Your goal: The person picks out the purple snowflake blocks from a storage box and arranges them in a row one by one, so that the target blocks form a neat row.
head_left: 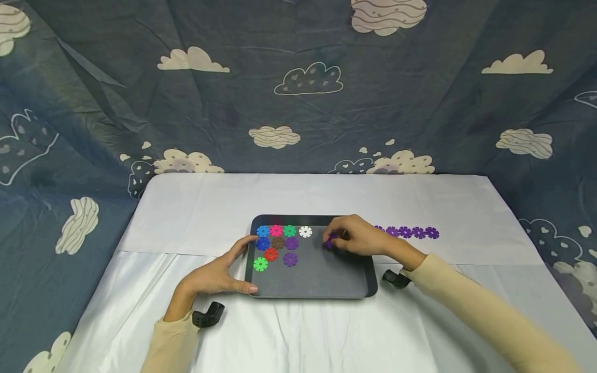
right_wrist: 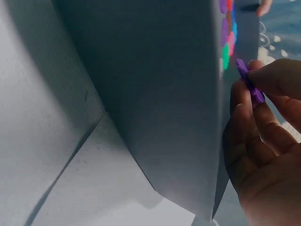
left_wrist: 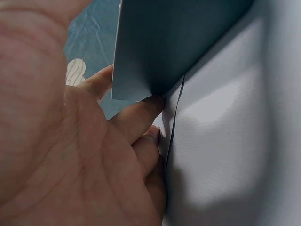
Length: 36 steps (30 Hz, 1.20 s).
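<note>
A dark grey tray (head_left: pixel 322 282) lies on the white cloth with several notched, flower-shaped plastic discs on its left part. My left hand (head_left: pixel 215 275) holds the tray's left front corner, thumb at the front rim and fingers along the left side. Between the thumb and fingers of my right hand (head_left: pixel 356 235) is a purple disc (right_wrist: pixel 250 81), pinched over the upper middle of the tray. In the tray, a white disc (head_left: pixel 305 231) ends the back row of blue, pink and green ones. Two purple discs (head_left: pixel 291 251) sit in front of the green one.
To the right of the tray, a row of purple discs (head_left: pixel 418 233) lies on the white cloth (head_left: pixel 466 207), its left end partly behind my right hand. A dark cloth backdrop (head_left: pixel 298 114) with clouds surrounds the table. Black bands (head_left: pixel 208 315) are on both wrists.
</note>
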### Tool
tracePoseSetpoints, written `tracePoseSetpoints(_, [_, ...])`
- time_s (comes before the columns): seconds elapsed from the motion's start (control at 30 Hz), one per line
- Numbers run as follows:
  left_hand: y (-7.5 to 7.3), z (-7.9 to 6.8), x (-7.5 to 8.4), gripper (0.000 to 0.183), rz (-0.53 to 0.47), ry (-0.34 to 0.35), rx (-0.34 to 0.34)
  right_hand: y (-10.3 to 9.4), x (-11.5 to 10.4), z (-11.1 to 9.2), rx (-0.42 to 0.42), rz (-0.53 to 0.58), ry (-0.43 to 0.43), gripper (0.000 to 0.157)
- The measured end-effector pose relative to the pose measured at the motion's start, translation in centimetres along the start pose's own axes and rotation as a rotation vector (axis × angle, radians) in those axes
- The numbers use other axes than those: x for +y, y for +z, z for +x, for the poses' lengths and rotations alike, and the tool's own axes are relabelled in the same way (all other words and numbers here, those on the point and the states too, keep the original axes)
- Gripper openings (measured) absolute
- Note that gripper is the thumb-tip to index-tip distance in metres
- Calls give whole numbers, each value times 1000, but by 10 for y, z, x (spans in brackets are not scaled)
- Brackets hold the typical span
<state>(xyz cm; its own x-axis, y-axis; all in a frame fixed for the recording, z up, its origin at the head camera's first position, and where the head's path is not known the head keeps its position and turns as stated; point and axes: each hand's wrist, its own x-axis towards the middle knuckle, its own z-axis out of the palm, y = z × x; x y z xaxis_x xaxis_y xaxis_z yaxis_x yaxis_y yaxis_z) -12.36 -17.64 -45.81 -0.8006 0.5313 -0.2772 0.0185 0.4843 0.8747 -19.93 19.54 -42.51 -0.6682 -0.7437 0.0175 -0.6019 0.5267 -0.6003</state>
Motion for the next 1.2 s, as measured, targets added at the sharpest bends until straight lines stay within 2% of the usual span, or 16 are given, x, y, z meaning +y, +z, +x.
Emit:
tracePoseSetpoints(0.47, [-1, -1, 0, 115, 2, -4, -6, -7, 8, -27, 183, 179, 37, 16])
tracePoseSetpoints(0.67, [-1, 1, 0, 114, -1, 6, -2, -12, 12, -41, 253, 247, 94, 17])
tracePoseSetpoints(0.83, [-1, -2, 1, 115, -4, -6, -9, -16, 18, -53, 289, 247, 149, 17])
tracePoseSetpoints(1.07, [0, -2, 2, 116, -9, -13, -4, -25, 26, -74, 330, 231, 168, 17])
tracePoseSetpoints(1.2, [1, 0, 1, 115, -5, -8, -2, -28, 31, -87, 359, 221, 223, 16])
